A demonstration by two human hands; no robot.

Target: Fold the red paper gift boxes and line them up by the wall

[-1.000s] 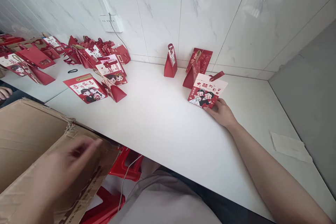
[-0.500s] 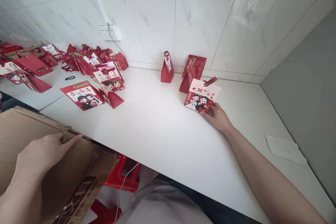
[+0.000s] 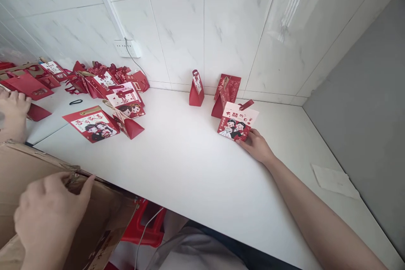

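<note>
My right hand (image 3: 257,145) grips the lower right side of a red and pink wedding gift box (image 3: 233,130) with a cartoon couple on its front, standing on the white table. Just behind it are a red box with a gold loop (image 3: 219,103) and a patterned red box (image 3: 233,86). Further left, a narrow red box (image 3: 196,93) stands by the wall. My left hand (image 3: 52,206) is at the torn rim of a cardboard box (image 3: 31,156), thumb apart from the curved fingers and nothing visible between them.
Several red gift boxes and bags (image 3: 95,124) crowd the left. Another person's hand (image 3: 14,107) is at a red bag there. A black loop (image 3: 76,102) and a white sheet (image 3: 333,179) lie on the table. A red stool (image 3: 148,228) stands below its front edge.
My left hand's thumb has spread away from its fingers at the cardboard rim. Another person's hand has come into view at far left. My right hand still holds the same box. The view has tilted slightly.
</note>
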